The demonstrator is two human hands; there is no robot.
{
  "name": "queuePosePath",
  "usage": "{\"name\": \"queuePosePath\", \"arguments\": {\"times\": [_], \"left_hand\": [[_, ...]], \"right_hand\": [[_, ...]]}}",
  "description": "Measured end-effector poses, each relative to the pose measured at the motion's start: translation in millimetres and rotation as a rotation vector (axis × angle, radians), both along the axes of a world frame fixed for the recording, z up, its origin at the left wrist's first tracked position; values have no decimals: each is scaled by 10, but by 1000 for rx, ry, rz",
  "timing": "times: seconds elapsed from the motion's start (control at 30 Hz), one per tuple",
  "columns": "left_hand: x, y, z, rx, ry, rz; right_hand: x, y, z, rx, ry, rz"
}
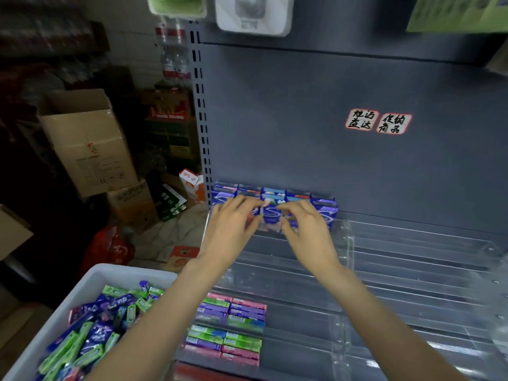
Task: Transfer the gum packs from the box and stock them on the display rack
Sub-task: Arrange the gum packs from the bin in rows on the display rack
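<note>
A row of blue gum packs (323,206) stands at the back of the clear tiered display rack (398,259). My left hand (233,226) and my right hand (305,229) reach side by side to that row. Between them they pinch one blue pack (270,215) by its two ends, in front of the row. A white plastic box (90,281) at the lower left holds several loose green, purple and blue gum packs (96,334). Flat pink, green and purple packs (233,325) lie in the rack's lower tiers, under my left forearm.
A dark grey back panel (302,119) with two handwritten labels (378,122) rises behind the rack. Cardboard boxes (88,144), a red bag (110,248) and bottled water crowd the floor at the left. Packaged goods hang above.
</note>
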State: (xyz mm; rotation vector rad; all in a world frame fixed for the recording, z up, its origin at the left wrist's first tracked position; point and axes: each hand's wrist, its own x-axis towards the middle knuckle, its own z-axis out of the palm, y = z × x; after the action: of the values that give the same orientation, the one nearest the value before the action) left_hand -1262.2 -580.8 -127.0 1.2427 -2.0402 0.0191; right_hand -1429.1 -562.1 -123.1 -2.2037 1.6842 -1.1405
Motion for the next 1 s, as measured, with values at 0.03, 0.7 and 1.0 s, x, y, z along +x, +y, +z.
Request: {"name": "queuePosePath", "arguments": {"times": [0.03, 0.7, 1.0], "left_hand": [[179, 59, -42, 45, 35, -18], [3657, 103, -2021, 939, 33, 137], [3475, -305, -2581, 981, -235, -56]], "right_hand": [[163, 12, -21, 31, -24, 45], [3341, -134, -1959, 914, 70, 29], [3464, -351, -2475, 970, 320, -31]]}}
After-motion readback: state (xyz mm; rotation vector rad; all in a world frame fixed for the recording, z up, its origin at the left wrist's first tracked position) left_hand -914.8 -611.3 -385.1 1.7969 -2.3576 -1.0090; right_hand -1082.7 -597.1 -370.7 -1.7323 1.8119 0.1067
